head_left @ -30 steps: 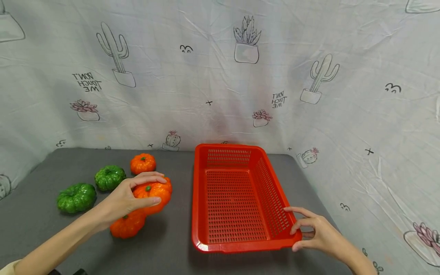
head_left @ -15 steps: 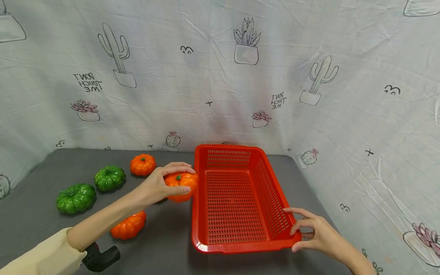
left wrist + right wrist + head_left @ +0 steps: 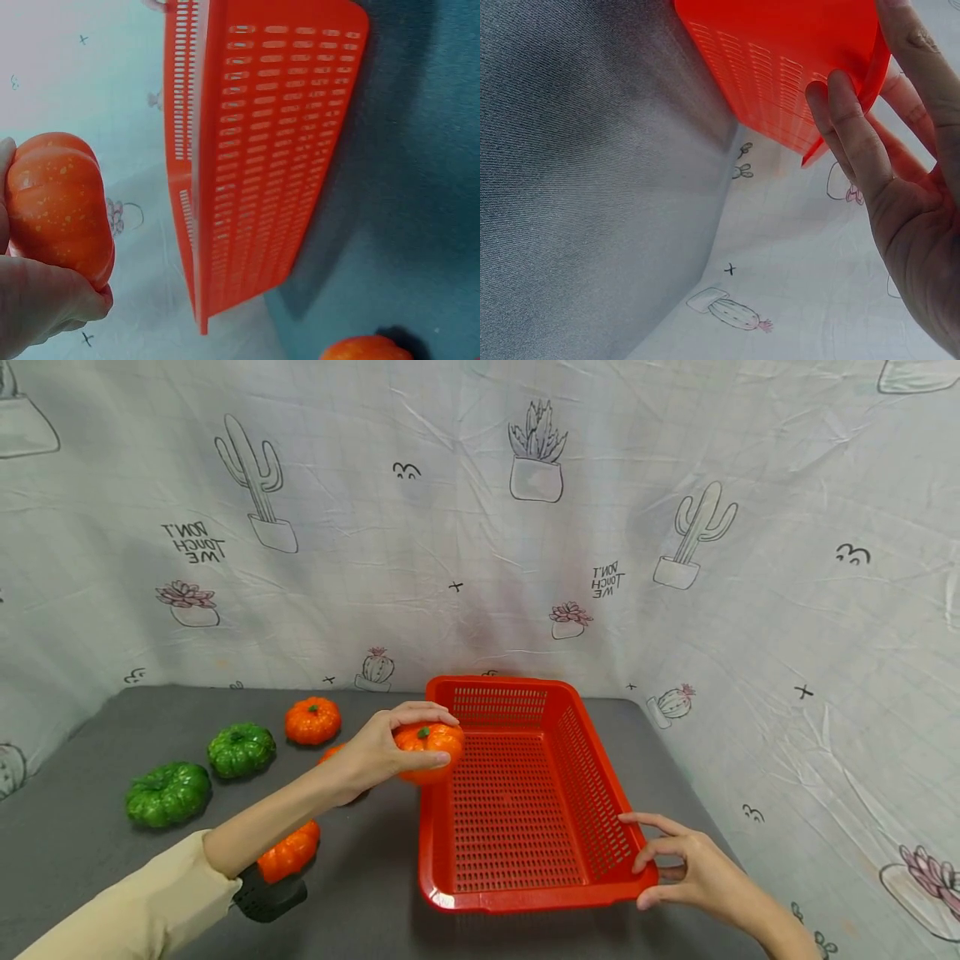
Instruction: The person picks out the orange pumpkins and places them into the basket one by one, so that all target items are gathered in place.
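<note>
1. Left hand [image 3: 372,753] pinches an orange pumpkin [image 3: 437,742], above rim height.
2. Right hand [image 3: 688,865] grips the red basket [image 3: 540,899] at its five o'clock corner.
3. Basket's long axis runs twelve-to-six; the pumpkin hangs toward ten o'clock, perhaps partly over the rim.

Comes to four orange pumpkins [image 3: 444,742], including one mostly covered from sight, plus two green pumpkins [image 3: 168,795], making six altogether. Also takes in one red basket [image 3: 525,901], one left hand [image 3: 380,748], one right hand [image 3: 688,865] and one pale sleeve [image 3: 131,902].
</note>
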Motion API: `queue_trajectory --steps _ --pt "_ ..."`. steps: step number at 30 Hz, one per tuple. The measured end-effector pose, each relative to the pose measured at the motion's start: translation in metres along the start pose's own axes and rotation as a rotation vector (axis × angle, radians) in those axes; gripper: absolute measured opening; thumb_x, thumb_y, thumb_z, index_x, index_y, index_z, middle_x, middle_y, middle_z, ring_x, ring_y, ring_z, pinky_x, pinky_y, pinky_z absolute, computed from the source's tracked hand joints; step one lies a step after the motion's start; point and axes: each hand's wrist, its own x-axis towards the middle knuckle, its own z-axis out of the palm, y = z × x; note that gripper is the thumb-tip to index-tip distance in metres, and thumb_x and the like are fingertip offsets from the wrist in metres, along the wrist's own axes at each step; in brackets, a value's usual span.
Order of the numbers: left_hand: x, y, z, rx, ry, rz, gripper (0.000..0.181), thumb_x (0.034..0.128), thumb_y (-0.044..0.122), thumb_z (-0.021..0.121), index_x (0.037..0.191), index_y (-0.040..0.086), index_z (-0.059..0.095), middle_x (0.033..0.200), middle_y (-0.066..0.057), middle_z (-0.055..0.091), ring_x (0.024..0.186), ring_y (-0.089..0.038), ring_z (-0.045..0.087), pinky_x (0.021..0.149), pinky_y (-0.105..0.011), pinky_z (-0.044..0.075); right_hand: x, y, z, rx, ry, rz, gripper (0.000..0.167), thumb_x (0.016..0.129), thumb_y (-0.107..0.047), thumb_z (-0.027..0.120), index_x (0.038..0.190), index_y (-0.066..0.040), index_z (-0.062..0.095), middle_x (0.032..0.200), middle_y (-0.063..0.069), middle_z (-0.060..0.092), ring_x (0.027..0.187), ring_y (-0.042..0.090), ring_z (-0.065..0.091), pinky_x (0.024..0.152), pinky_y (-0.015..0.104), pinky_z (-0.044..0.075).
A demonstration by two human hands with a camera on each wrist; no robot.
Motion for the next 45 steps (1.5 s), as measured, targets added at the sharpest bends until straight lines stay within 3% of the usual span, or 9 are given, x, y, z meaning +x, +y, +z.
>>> queue_trajectory --steps 4,23,32,41,45 --pt "0.009 0.004 0.006 -0.016 -0.011 0.008 0.039 0.0824 0.017 0.077 0.12 0.018 0.065 0.134 0.001 0.047 0.108 -0.031 0.051 0.077 -0.039 0.054 -0.001 0.0 0.0 0.008 -0.003 0.004 0.024 0.07 -0.007 0.082 0.086 -0.016 0.068 0.134 0.002 0.05 0.108 0.001 0.053 0.068 0.029 0.057" --pt "0.064 0.022 0.037 0.01 -0.039 0.106 0.034 0.0813 0.017 0.078 0.114 0.021 0.069 0.13 0.006 0.051 0.116 -0.018 0.046 0.084 -0.034 0.052 -0.001 -0.001 -0.003 -0.025 0.002 0.025 0.025 0.069 -0.009 0.083 0.086 -0.019 0.067 0.13 0.018 0.05 0.1 0.005 0.056 0.066 0.027 0.057" --pt "0.104 0.031 0.059 -0.021 -0.04 0.183 0.034 0.082 0.015 0.077 0.115 0.016 0.069 0.125 0.006 0.053 0.111 -0.018 0.048 0.084 -0.032 0.052 0.0 -0.002 -0.005 -0.022 0.003 0.029 0.023 0.07 -0.011 0.083 0.086 -0.018 0.067 0.13 0.02 0.049 0.1 0.007 0.055 0.067 0.029 0.057" --pt "0.139 0.021 0.087 -0.041 0.007 0.183 0.036 0.0816 0.015 0.078 0.117 0.015 0.069 0.127 0.003 0.052 0.11 -0.018 0.048 0.082 -0.028 0.051 0.003 -0.005 -0.006 -0.035 -0.009 0.069 0.021 0.071 -0.015 0.083 0.086 -0.019 0.068 0.13 0.024 0.049 0.104 0.01 0.055 0.069 0.029 0.057" --pt "0.152 0.013 0.099 -0.076 -0.005 0.193 0.038 0.0824 0.015 0.077 0.119 0.013 0.068 0.129 0.001 0.052 0.111 -0.019 0.048 0.081 -0.027 0.051 0.004 -0.005 -0.006 -0.032 -0.012 0.077 0.021 0.071 -0.014 0.083 0.085 -0.019 0.068 0.13 0.024 0.049 0.105 0.009 0.055 0.069 0.03 0.057"
